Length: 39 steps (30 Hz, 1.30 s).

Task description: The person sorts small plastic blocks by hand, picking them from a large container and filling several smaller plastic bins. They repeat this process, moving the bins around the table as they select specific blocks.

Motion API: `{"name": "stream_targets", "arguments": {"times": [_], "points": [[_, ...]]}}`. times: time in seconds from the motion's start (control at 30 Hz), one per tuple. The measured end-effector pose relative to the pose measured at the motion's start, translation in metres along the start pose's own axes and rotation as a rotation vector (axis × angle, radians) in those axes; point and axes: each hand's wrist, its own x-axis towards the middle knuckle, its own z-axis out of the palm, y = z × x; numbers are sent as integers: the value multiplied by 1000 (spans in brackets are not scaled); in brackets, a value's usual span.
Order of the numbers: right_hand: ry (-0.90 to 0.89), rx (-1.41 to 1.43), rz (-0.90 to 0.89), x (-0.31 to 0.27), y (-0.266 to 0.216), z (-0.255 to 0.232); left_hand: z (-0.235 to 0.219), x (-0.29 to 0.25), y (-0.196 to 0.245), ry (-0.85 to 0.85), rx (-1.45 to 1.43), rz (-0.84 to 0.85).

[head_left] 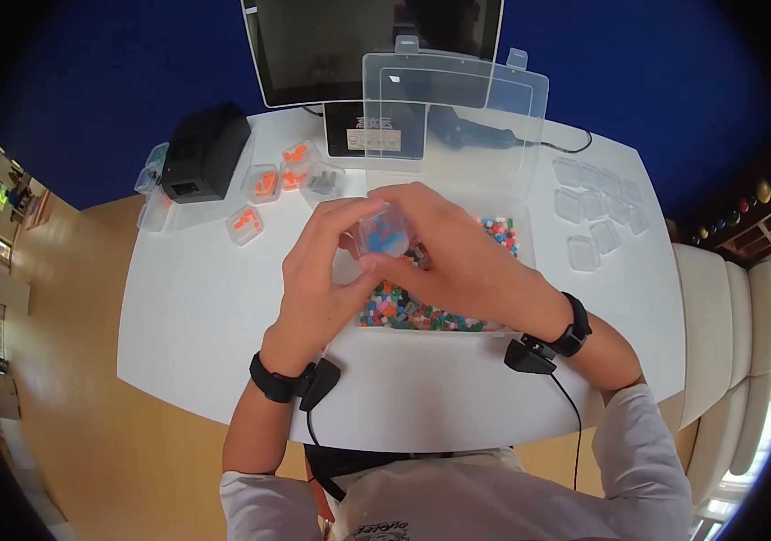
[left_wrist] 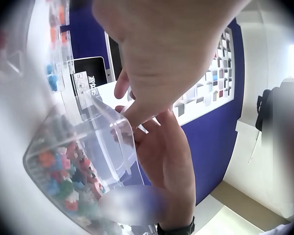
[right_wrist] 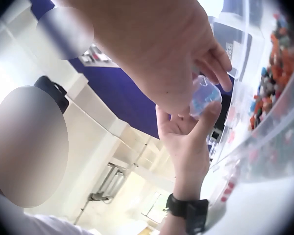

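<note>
Both hands hold a small clear plastic box (head_left: pixel 385 233) with blue pieces inside, over the left part of a large bin. My left hand (head_left: pixel 315 275) grips it from the left, thumb at the lower edge. From the right, my right hand (head_left: pixel 454 257) holds the same box with fingers curled over its top and thumb below. The right wrist view shows the small box (right_wrist: pixel 205 96) between the fingers of both hands. Beneath them, the large clear bin (head_left: pixel 440 330) is filled with small multicoloured pieces (head_left: pixel 422 316), partly covered by the right hand and forearm.
The bin's clear lid (head_left: pixel 458 86) stands raised at the back, before a monitor (head_left: pixel 372 54). Small boxes with orange pieces (head_left: pixel 264 184) and one with grey pieces (head_left: pixel 323 181) sit at left, beside a black device (head_left: pixel 207 149). Several clear small boxes (head_left: pixel 583 253) lie at right.
</note>
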Motion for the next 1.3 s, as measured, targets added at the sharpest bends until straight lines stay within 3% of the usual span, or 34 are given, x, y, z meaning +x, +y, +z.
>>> {"name": "stream_targets", "arguments": {"times": [0.23, 0.33, 0.4, 0.73, 1.03, 1.2, 1.3], "points": [[-27, 23, 2, -6, -2, -1, 9, -1, 21, 26, 77, 112], [-119, -36, 105, -13, -15, -7, 11, -5, 24, -9, 104, 108], [-166, -39, 146, -15, -16, -7, 11, -5, 22, -98, 92, 205], [-185, -4, 32, -20, -14, -13, 15, -3, 29, -118, 121, 218], [-264, 72, 136, -21, -22, -17, 12, -6, 28, -143, 113, 176], [-265, 128, 79, -18, -16, -17, 6, -2, 30, -114, 205, 280], [-299, 113, 145, -16, -25, -27, 6, -2, 29, -92, 153, 221]]}}
